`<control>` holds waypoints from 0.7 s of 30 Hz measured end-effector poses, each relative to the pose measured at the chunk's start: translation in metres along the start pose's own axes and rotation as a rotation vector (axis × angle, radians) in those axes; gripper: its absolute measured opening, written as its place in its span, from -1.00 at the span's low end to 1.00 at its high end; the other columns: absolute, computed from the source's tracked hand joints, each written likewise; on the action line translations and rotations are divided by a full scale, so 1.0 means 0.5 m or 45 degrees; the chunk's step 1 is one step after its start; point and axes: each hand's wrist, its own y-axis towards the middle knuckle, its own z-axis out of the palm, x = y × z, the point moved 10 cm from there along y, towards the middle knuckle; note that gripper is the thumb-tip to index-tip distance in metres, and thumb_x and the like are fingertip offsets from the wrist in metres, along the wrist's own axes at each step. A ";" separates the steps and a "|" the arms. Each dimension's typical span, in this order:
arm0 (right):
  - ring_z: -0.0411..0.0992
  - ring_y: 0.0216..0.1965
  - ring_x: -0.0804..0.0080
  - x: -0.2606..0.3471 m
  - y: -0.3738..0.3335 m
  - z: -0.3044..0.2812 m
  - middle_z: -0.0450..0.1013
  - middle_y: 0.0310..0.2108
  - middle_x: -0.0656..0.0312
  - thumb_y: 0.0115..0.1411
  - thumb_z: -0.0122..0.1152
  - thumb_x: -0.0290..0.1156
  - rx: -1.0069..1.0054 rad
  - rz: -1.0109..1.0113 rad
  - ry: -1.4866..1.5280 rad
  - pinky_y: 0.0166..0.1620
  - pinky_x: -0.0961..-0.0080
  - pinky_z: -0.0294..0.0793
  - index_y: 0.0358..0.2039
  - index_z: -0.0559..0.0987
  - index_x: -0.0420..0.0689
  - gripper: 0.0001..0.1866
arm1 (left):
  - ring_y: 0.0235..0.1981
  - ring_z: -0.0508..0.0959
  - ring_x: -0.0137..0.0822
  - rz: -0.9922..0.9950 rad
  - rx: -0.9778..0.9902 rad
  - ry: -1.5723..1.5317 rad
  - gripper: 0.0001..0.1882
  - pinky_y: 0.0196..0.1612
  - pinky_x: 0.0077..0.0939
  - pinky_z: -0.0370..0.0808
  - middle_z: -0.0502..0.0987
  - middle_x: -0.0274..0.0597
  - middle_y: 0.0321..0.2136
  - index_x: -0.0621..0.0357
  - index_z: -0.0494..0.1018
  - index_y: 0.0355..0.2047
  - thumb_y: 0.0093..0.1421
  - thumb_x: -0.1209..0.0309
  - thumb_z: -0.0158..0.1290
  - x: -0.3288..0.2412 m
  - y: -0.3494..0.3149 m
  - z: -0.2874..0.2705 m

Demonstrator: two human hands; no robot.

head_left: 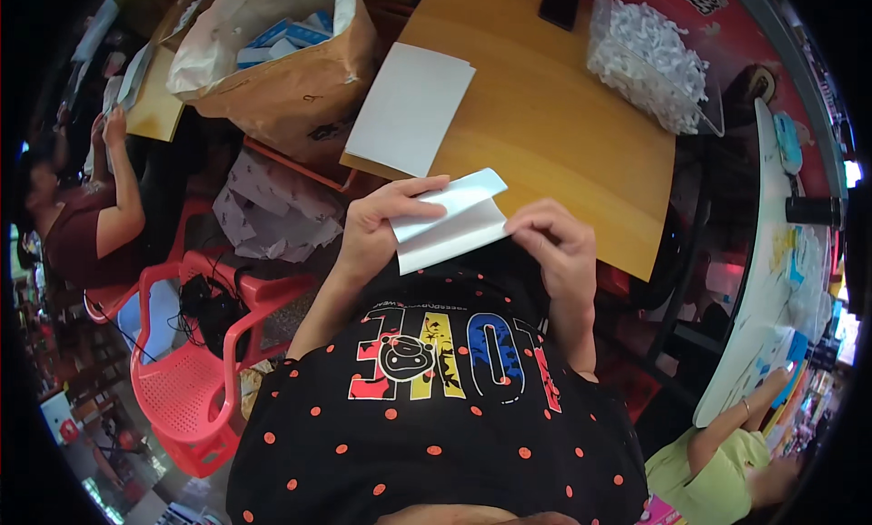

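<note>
Paper point(451, 250): smooth, white, creased; held by the desk's point(545, 125) near edge.
Left hand point(374, 220): clamped on paper; some fingers are hidden underneath.
Right hand point(561, 243): pinched on its right edge.
Bag point(300, 98): wrinkled, brown; top is cut off.

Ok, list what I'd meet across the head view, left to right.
Co-worker in dark red, red plastic chair, left hand, folded white paper, right hand, clear bin of white pieces, white table.
</note>
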 end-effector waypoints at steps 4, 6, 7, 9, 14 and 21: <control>0.44 -0.33 0.56 -0.081 0.043 -0.029 0.51 -0.31 0.20 0.08 0.22 -0.59 -0.079 0.041 0.327 -0.18 0.68 0.36 -0.40 0.62 -0.27 -0.93 | 0.07 0.44 -0.03 0.378 0.179 0.593 -0.69 0.09 -0.33 0.40 0.48 0.05 -0.02 0.15 0.59 -0.35 -0.10 0.73 0.06 -0.077 0.017 0.054; 0.45 -0.29 0.54 -0.129 0.053 -0.024 0.52 -0.28 0.16 0.09 0.22 -0.58 -0.045 0.192 0.452 -0.15 0.65 0.37 -0.39 0.62 -0.28 -0.93 | 0.08 0.42 0.02 0.486 0.262 0.668 -0.72 0.10 -0.30 0.38 0.47 0.05 -0.02 0.16 0.58 -0.38 -0.15 0.70 0.11 -0.086 0.016 0.074; 0.46 -0.27 0.52 -0.150 0.057 -0.020 0.53 -0.26 0.14 0.10 0.21 -0.57 -0.028 0.239 0.479 -0.15 0.64 0.38 -0.39 0.62 -0.28 -0.92 | 0.09 0.42 -0.01 0.526 0.289 0.713 -0.76 0.11 -0.32 0.38 0.47 0.03 -0.02 0.18 0.57 -0.39 -0.13 0.66 0.13 -0.085 0.015 0.082; 0.46 -0.26 0.52 -0.162 0.061 -0.015 0.53 -0.27 0.15 0.11 0.21 -0.57 -0.036 0.251 0.505 -0.15 0.64 0.38 -0.38 0.61 -0.29 -0.92 | 0.10 0.41 0.01 0.531 0.367 0.737 -0.74 0.11 -0.31 0.37 0.45 0.04 0.01 0.19 0.56 -0.36 -0.10 0.69 0.10 -0.082 0.018 0.089; 0.43 -0.30 0.55 -0.118 0.080 -0.050 0.52 -0.40 0.24 0.10 0.23 -0.60 -0.280 -0.063 0.293 -0.18 0.64 0.38 -0.38 0.61 -0.30 -0.93 | 0.01 0.48 -0.08 0.318 -0.094 0.747 -0.73 0.00 -0.41 0.44 0.47 -0.01 -0.04 0.23 0.52 -0.24 0.05 0.70 0.02 -0.080 0.028 0.019; 0.40 -0.32 0.51 -0.038 0.086 -0.039 0.51 -0.44 0.24 0.04 0.26 -0.65 -0.254 -0.307 -0.118 -0.23 0.62 0.37 -0.41 0.61 -0.29 -0.93 | -0.64 0.59 -0.36 -0.989 -0.216 -0.918 -0.75 -0.86 -0.75 0.22 0.54 -0.06 -0.33 0.45 0.41 -0.12 0.25 0.51 -0.03 0.108 -0.031 0.011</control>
